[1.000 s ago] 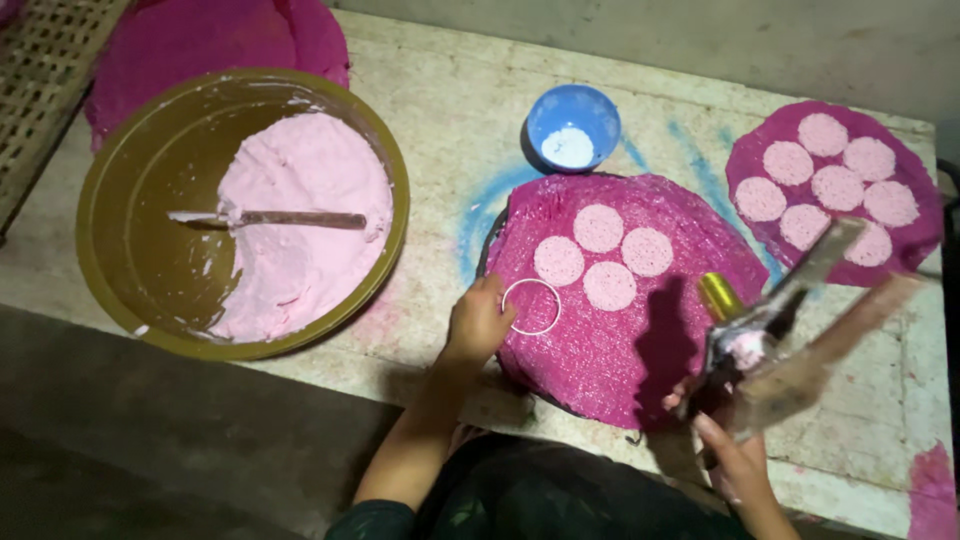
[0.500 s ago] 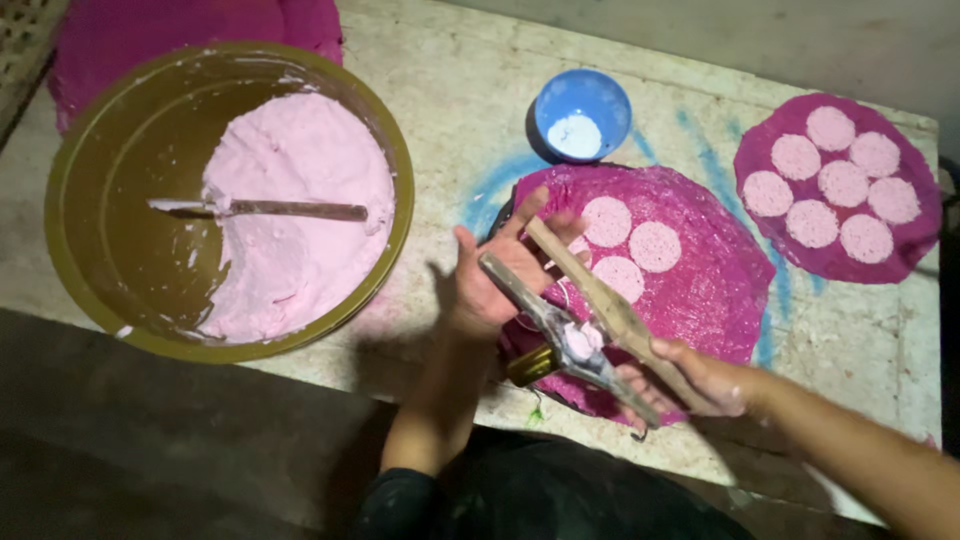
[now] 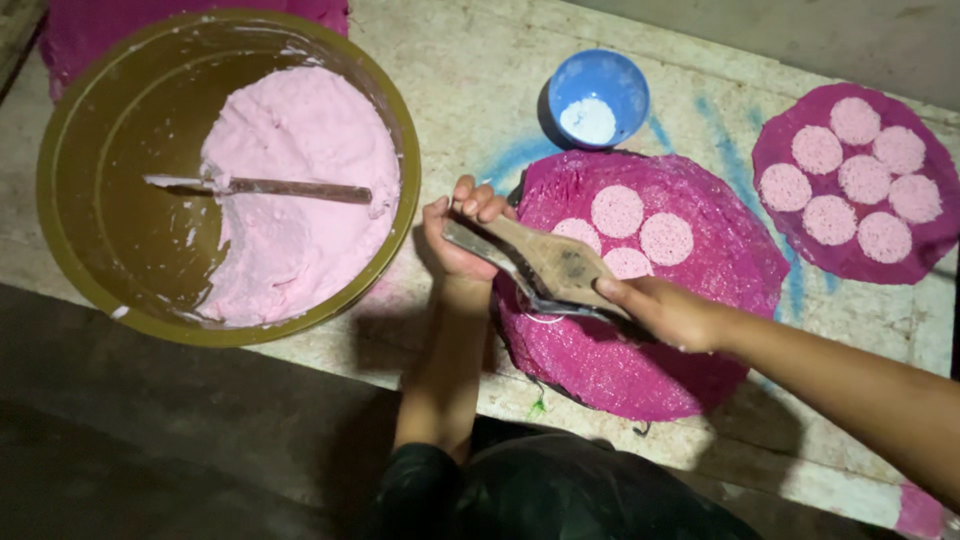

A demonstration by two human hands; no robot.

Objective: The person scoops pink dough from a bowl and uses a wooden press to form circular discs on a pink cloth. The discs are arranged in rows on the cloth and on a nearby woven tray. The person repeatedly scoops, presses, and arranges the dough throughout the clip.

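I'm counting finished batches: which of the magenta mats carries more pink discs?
The far-right mat, beside the table edge: it holds seven pink discs, while the middle mat under the hands shows three.

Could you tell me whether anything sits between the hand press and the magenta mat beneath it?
Nothing visible does: both the left hand and right hand hold the hand press directly over the magenta mat, beside three pink discs.
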